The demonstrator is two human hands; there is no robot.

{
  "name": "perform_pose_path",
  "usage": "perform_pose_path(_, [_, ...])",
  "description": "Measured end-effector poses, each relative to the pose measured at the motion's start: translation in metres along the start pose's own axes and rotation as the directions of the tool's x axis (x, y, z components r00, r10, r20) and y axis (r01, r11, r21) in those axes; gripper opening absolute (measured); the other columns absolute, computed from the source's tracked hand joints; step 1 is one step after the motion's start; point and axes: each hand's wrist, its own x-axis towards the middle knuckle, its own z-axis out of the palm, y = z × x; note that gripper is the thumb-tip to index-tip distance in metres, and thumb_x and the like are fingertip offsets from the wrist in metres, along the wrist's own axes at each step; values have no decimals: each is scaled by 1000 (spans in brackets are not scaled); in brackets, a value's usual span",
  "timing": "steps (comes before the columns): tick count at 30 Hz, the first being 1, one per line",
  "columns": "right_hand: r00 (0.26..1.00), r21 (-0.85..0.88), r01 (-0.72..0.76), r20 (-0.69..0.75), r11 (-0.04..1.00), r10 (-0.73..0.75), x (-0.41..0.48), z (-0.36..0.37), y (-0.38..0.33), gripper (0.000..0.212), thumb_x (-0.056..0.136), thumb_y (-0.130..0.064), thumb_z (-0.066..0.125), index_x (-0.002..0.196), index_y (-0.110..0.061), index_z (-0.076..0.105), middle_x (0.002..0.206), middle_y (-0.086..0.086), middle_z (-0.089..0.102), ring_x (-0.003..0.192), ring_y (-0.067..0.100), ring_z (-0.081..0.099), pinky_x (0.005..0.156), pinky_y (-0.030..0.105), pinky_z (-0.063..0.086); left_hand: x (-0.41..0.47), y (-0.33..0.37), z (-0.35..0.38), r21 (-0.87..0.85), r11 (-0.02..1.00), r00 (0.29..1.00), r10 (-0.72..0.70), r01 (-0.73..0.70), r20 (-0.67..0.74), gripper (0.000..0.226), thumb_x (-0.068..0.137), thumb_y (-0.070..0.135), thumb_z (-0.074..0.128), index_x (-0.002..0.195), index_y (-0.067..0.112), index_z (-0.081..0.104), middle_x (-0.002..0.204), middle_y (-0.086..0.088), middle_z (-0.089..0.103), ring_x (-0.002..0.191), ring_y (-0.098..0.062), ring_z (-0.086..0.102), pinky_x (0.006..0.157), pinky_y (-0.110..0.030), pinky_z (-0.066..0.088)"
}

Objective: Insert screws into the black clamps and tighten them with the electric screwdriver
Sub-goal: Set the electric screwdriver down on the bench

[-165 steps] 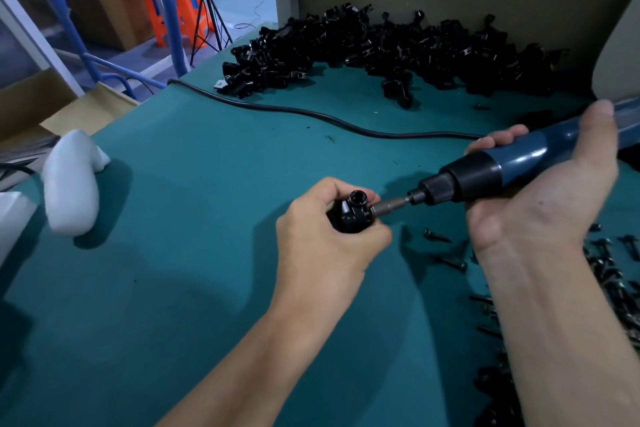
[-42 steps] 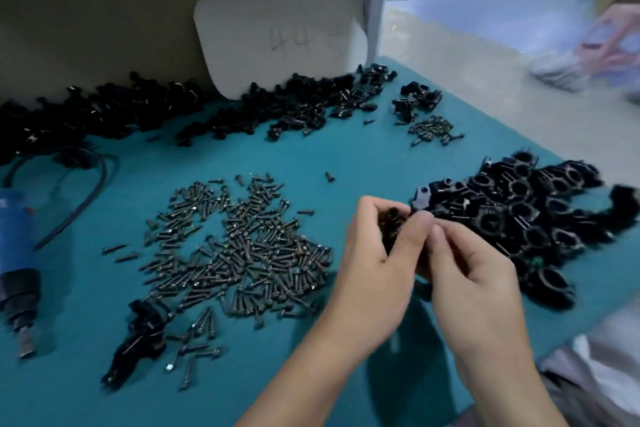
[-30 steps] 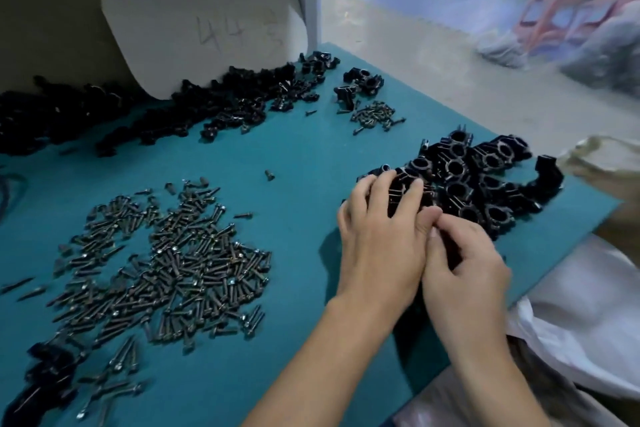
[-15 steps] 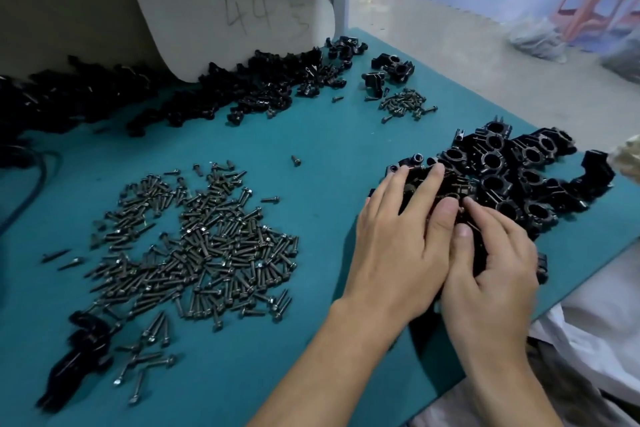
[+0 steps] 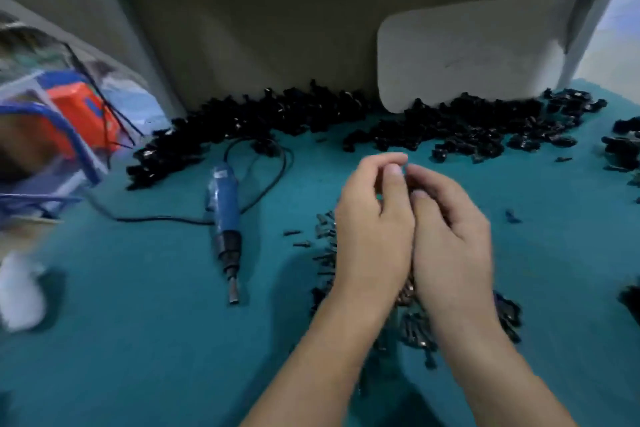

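Both hands are cupped together, touching along their inner edges, above the scattered screws (image 5: pixel 325 246) on the teal tabletop (image 5: pixel 156 340). The left hand (image 5: pixel 374 229) curls its fingers toward its thumb; the right hand (image 5: pixel 453 236) folds inward against it. Whether they pinch a clamp or a screw I cannot tell: the frame is blurred and the fingers hide the gap. The electric screwdriver (image 5: pixel 225 218) lies idle left of the hands, bit pointing toward the person. Black clamps (image 5: pixel 467 128) are heaped beyond the hands, along the back panel. To seat a screw well, line it square with the clamp's hole before reaching for the screwdriver.
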Motion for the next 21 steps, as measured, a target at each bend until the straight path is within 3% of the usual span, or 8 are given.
perform_pose_path(2, [979,-54,-98,172,994,106,19,53,7,30,102,-17,50,113,-33,72,108,-15,75,103,3,69,93,36,57,36,-18,-40,57,996,992,-62,68,-107,20,105,12,51,107,22,69,102,7,72,97,-8,68,92,-32,55])
perform_pose_path(4, [950,-140,-145,257,979,178,40,102,21,32,102,-17,47,120,-32,69,118,-13,71,112,8,65,101,40,54,71,-40,-73,116,980,973,-139,162,-182,24,102,7,50,111,19,68,107,5,72,103,-13,68,94,-31,54])
perform_pose_path(7, [932,-221,-176,275,959,235,76,162,42,36,101,-14,46,130,-26,64,133,-4,65,124,16,59,110,41,47,125,-74,-106,223,927,944,-257,301,-208,32,101,8,46,125,18,65,121,0,70,112,-20,66,95,-31,52])
perform_pose_path(11, [934,-314,-200,227,928,277,130,210,71,44,94,-9,48,132,-24,63,131,-3,66,122,17,59,108,37,47,187,-108,-115,281,871,910,-352,404,-219,37,100,8,46,132,15,65,128,-7,68,104,-22,64,82,-27,47])
perform_pose_path(14, [945,-392,-181,183,902,269,175,231,91,45,91,-4,51,130,-21,65,131,0,67,119,19,61,98,28,47,224,-123,-113,385,857,934,-266,343,-240,41,97,1,46,133,10,64,131,-10,67,118,-22,61,86,-18,40])
perform_pose_path(16, [955,-464,-135,173,875,239,202,243,105,43,92,-5,56,132,-18,65,133,4,67,122,22,61,99,27,47,249,-130,-111,480,836,962,-193,265,-196,43,95,-3,46,134,6,63,132,-15,66,123,-26,60,96,-23,42])
perform_pose_path(19, [960,-591,-39,203,806,195,234,256,127,46,95,-2,54,138,-15,61,140,12,60,126,28,58,100,27,43,286,-141,-105,676,711,976,-209,196,-63,41,96,-7,46,132,2,62,134,-20,62,125,-33,59,101,-31,45])
perform_pose_path(21, [954,-650,43,253,759,163,249,262,140,42,97,-6,51,138,-14,60,141,15,56,125,31,57,100,30,44,305,-149,-100,790,600,967,-253,128,36,35,95,-5,47,125,1,63,129,-21,64,121,-35,62,95,-34,49])
